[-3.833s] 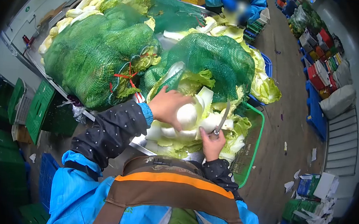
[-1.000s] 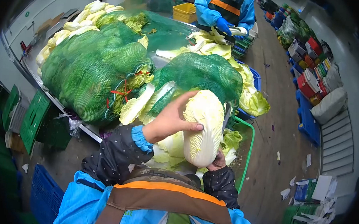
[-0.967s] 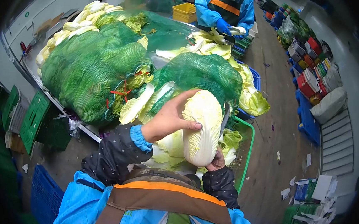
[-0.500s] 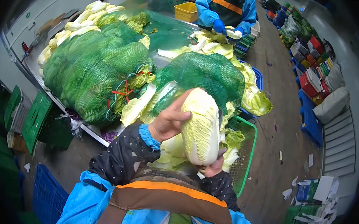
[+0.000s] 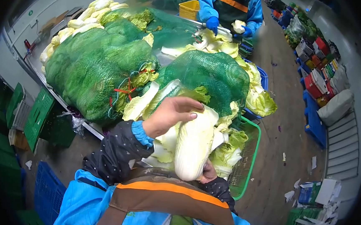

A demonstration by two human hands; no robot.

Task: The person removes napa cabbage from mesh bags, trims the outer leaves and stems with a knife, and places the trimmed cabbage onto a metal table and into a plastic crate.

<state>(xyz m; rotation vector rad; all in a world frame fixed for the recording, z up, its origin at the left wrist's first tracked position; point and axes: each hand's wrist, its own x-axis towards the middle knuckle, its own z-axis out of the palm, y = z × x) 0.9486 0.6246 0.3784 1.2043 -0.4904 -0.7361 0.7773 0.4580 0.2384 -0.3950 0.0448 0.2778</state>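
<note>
A pale napa cabbage (image 5: 194, 149) is tilted in front of my chest, its white base low and toward me. My left hand (image 5: 172, 115) grips its leafy top, thumb and fingers closed around the edge. At the lower right of the base, my right hand (image 5: 208, 173) is curled against the cabbage, with most of its fingers hidden behind it. Loose leaves (image 5: 228, 151) lie behind and beside the cabbage, over a green crate (image 5: 250, 167). Just beyond my hands sits a green mesh sack (image 5: 210, 77).
A large mesh sack of cabbages (image 5: 95, 69) fills the left of the metal table (image 5: 34, 73), with bare cabbages (image 5: 84, 20) behind it. Opposite, a co-worker (image 5: 229, 11) in blue gloves handles a cabbage. A blue bin (image 5: 264, 78) stands at the right, and green crates (image 5: 42, 113) at the left.
The cabbage has come down toward me and turned, showing more white base. My left hand has shifted slightly left, and my right hand moved lower left. The co-worker's hands have moved apart.
</note>
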